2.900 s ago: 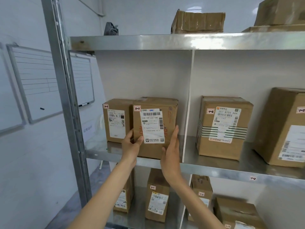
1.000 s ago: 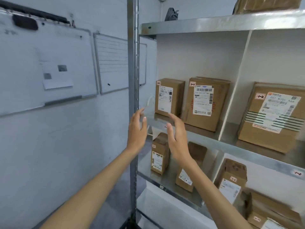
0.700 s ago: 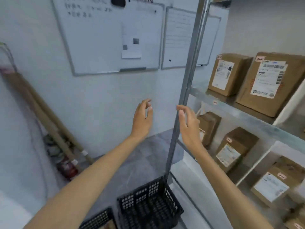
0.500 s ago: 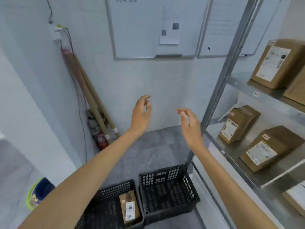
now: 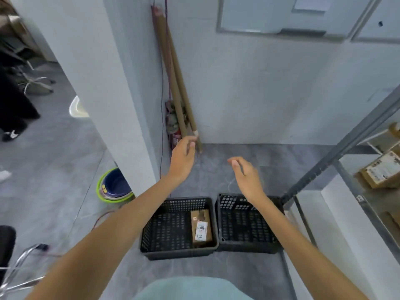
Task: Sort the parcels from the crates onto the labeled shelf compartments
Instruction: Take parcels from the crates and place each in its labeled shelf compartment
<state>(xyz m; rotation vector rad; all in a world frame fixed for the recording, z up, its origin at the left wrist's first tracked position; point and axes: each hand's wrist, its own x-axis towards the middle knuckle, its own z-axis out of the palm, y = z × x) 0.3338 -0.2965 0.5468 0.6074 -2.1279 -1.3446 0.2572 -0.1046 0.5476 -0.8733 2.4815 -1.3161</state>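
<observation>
Only one parcel (image 5: 201, 228) in left crate (image 5: 168, 229)

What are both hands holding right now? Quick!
Left hand: open, fingers relaxed, holding nothing.
Right hand: open, fingers relaxed, holding nothing.

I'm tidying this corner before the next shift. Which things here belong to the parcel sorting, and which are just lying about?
Belongs to the job: left crate, the parcel in it, right crate, shelf unit, shelved parcel, left hand and right hand, both empty.
Just lying about: stacked basins, cardboard tubes leaning in the corner, whiteboard.
</observation>
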